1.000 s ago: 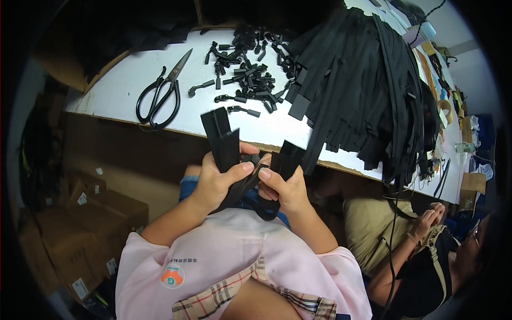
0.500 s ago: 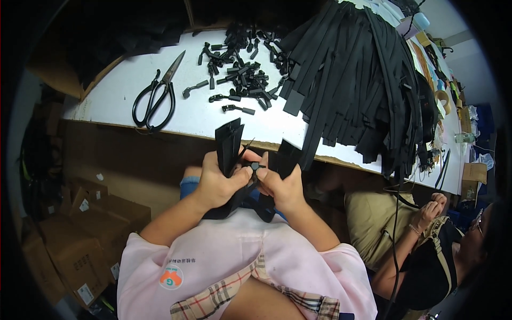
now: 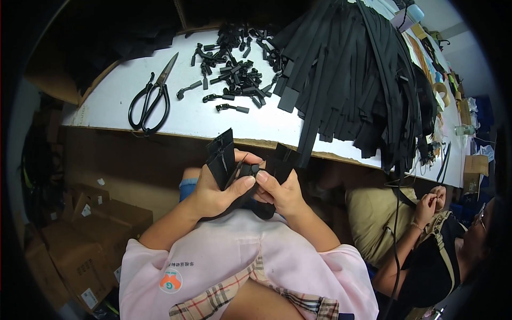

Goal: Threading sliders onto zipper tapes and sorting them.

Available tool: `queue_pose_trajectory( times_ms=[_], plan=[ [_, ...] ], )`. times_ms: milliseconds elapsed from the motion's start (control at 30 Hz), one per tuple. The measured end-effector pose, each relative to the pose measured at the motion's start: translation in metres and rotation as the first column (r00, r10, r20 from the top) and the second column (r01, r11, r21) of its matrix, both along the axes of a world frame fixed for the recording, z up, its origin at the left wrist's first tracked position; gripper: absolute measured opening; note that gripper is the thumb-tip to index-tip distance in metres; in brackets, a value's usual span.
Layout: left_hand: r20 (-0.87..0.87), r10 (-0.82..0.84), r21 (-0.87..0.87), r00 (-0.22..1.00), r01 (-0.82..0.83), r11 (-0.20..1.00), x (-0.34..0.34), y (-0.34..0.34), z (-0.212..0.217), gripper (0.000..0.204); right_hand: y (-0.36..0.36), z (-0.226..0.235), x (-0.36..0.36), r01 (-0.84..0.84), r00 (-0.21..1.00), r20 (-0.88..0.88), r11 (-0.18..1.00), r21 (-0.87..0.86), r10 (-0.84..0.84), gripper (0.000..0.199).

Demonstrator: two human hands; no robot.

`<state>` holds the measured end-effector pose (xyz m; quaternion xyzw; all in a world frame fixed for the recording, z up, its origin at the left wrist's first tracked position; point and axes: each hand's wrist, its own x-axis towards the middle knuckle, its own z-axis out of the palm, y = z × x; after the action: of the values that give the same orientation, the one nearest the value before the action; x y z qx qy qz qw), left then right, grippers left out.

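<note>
your two hands, left hand (image 3: 213, 193) and right hand (image 3: 282, 193), each grip tight one black zipper strip (image 3: 223, 160); one pair of scissors (image 3: 151, 99) on table (image 3: 112, 101).

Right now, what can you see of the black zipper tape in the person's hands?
The black zipper tape is a matte, woven-looking strip. It is bent into a U: one end stands up by the left hand, the other by the right hand, and the loop sags toward the lap. Both thumbs pinch its middle, where a small dark slider seems to sit. It is held below the white table edge, apart from it.
</note>
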<state>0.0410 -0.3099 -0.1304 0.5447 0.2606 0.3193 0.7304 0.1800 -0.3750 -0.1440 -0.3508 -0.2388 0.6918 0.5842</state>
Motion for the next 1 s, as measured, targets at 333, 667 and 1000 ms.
queue_pose_trajectory(
  times_ms=[333, 667, 1000],
  plan=[
    [-0.115, 0.046, 0.251, 0.992, -0.016, 0.968, 0.001, -0.002, -0.004, 0.018, -0.006, -0.007, -0.006, 0.157, 0.968, 0.203, 0.987, -0.037, -0.147, 0.02],
    [-0.049, 0.138, 0.151, 0.989, -0.129, 0.98, 0.004, -0.005, -0.002, 0.015, 0.013, 0.021, 0.014, -0.026, 0.835, 0.548, 0.994, 0.107, -0.037, 0.017],
    [-0.056, -0.016, -0.336, 0.998, -0.004, 0.942, 0.002, 0.018, 0.002, 0.015, 0.002, -0.007, 0.015, -0.033, 0.948, -0.307, 0.986, 0.165, 0.083, 0.032]
  ],
)
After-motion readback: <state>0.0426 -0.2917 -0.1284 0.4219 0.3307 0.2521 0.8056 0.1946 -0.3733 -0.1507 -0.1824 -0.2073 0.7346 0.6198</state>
